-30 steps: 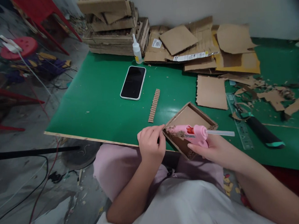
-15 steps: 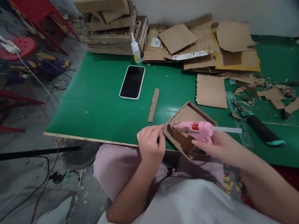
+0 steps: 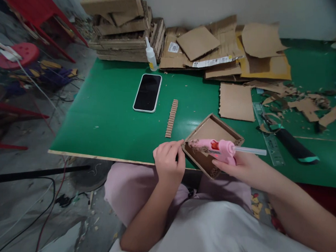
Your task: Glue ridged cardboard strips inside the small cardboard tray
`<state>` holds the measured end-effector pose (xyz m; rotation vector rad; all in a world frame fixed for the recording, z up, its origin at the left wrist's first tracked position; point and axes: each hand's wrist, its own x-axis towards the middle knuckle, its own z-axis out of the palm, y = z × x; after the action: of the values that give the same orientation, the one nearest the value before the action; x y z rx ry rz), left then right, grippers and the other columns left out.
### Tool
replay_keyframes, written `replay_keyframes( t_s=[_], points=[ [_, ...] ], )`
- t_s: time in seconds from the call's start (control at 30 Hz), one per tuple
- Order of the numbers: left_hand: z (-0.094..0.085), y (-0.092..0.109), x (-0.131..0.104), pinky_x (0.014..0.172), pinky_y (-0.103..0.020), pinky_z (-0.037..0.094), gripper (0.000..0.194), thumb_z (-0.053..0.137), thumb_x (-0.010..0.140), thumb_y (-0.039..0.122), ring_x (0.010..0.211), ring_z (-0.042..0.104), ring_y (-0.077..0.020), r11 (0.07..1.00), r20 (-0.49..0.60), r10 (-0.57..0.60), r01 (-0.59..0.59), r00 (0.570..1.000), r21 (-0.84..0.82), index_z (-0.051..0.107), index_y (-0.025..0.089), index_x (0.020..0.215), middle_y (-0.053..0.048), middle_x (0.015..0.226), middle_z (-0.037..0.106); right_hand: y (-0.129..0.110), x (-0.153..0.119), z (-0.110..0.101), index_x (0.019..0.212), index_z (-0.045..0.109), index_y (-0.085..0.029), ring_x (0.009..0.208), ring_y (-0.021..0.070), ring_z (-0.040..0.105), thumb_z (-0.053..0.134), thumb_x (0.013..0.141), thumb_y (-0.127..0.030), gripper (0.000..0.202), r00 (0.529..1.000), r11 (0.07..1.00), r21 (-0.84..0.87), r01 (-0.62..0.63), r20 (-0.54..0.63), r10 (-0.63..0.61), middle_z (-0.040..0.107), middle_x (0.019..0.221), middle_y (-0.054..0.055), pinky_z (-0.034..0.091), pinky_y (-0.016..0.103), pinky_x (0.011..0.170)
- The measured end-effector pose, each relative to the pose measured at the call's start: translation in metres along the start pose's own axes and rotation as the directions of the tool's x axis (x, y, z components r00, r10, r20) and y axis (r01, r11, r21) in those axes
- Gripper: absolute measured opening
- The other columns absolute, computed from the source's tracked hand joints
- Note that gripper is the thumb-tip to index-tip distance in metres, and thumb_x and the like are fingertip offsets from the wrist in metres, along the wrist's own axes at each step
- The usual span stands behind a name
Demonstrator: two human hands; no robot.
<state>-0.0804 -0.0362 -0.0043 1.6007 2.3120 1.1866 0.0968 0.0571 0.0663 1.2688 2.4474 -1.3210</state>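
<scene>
A shallow open cardboard box sits at the table's front edge, one corner pointing at me. My left hand is closed at the box's left corner, its fingertips gripping the cardboard there. My right hand is wrapped round a pink glue gun with a clear glue stick in its rear. The gun's nozzle, coated in brown bits, lies over the inside of the box near the left corner. A narrow corrugated strip lies flat behind my left hand.
The green table bears a phone, a glue bottle, a square cardboard piece, a ruler and a black-handled tool. Stacked cardboard and loose sheets stand at the back; scraps lie right.
My right hand and the glue gun have shifted slightly left, the nozzle closer to the box's left corner. My left hand has stayed at the box.
</scene>
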Motion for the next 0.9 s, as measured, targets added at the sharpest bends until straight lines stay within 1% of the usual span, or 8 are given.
replay_keyframes(
  t_s=[0.1,0.17,0.3,0.37,0.5,0.63,0.77,0.9],
  points=[
    [0.0,0.001,0.0,0.081,-0.035,0.038,0.022,0.048,0.083,0.015,0.088,0.057,-0.0186,1.0,0.002,0.0,0.0,1.0,0.0,0.066,0.019,0.095,-0.004,0.091,0.068,0.0,-0.001,-0.004,0.101,0.065,-0.023,0.085,0.0226,0.065,0.05,0.081,-0.04,0.03,0.999,1.0,0.018,0.008,-0.035,-0.007,0.069,0.091,0.003,0.053,0.031,0.073],
    [0.0,0.001,0.0,0.081,-0.035,0.038,0.022,0.048,0.083,0.015,0.088,0.058,-0.0186,1.0,0.005,-0.001,0.001,1.0,0.003,0.066,0.019,0.095,-0.005,0.09,0.068,0.002,-0.001,-0.008,0.104,0.064,-0.024,0.091,0.0237,0.064,0.049,0.082,-0.041,0.031,0.999,1.0,0.027,-0.013,-0.052,0.015,0.069,0.094,0.003,0.053,0.032,0.076],
    [0.0,0.001,0.001,0.08,-0.035,0.039,0.022,0.047,0.083,0.015,0.087,0.058,-0.0187,1.0,-0.002,0.004,-0.004,1.0,0.006,0.066,0.019,0.094,-0.005,0.09,0.068,0.014,0.0,-0.013,0.102,0.066,-0.023,0.083,0.0248,0.066,0.049,0.082,-0.044,0.034,0.99,0.997,0.014,-0.082,-0.117,0.083,0.07,0.082,0.004,0.054,0.033,0.068],
    [0.0,0.0,0.001,0.08,-0.035,0.039,0.023,0.047,0.083,0.015,0.087,0.058,-0.0187,1.0,-0.001,0.005,-0.005,1.0,0.008,0.066,0.019,0.094,-0.005,0.09,0.068,0.018,0.001,-0.013,0.097,0.067,-0.022,0.081,0.025,0.066,0.05,0.081,-0.045,0.033,0.984,0.995,0.006,-0.1,-0.147,0.099,0.07,0.081,0.005,0.055,0.032,0.066],
    [0.0,0.0,0.001,0.08,-0.035,0.039,0.023,0.047,0.083,0.015,0.087,0.058,-0.0187,1.0,0.003,0.005,-0.005,1.0,0.008,0.066,0.019,0.094,-0.005,0.09,0.068,0.012,0.001,-0.01,0.104,0.064,-0.023,0.093,0.025,0.063,0.049,0.082,-0.043,0.034,0.992,0.999,0.023,-0.038,-0.118,0.04,0.068,0.097,0.005,0.053,0.033,0.075],
    [0.0,0.001,0.0,0.082,-0.035,0.038,0.023,0.047,0.083,0.015,0.089,0.058,-0.0187,1.0,0.006,0.002,-0.002,1.0,0.006,0.065,0.02,0.096,-0.004,0.091,0.068,0.004,0.001,-0.006,0.098,0.066,-0.023,0.087,0.025,0.064,0.051,0.08,-0.042,0.03,0.993,0.998,0.015,-0.055,-0.101,0.056,0.069,0.094,0.004,0.053,0.034,0.073],
    [0.0,0.001,0.001,0.081,-0.035,0.038,0.022,0.048,0.083,0.015,0.088,0.058,-0.0187,1.0,0.005,0.004,-0.004,1.0,0.005,0.066,0.02,0.095,-0.004,0.09,0.068,0.008,0.002,-0.009,0.112,0.059,-0.023,0.096,0.0246,0.062,0.048,0.083,-0.043,0.037,0.996,0.997,0.069,-0.018,-0.083,0.024,0.067,0.102,0.004,0.052,0.035,0.079],
    [0.0,0.001,0.001,0.08,-0.035,0.039,0.022,0.047,0.083,0.015,0.087,0.058,-0.0187,1.0,0.002,0.002,-0.002,1.0,0.009,0.066,0.019,0.094,-0.005,0.089,0.068,0.019,0.004,-0.015,0.113,0.059,-0.022,0.094,0.0257,0.063,0.047,0.083,-0.044,0.039,0.988,0.999,0.017,-0.045,-0.149,0.047,0.068,0.097,0.005,0.053,0.035,0.075]
  ],
)
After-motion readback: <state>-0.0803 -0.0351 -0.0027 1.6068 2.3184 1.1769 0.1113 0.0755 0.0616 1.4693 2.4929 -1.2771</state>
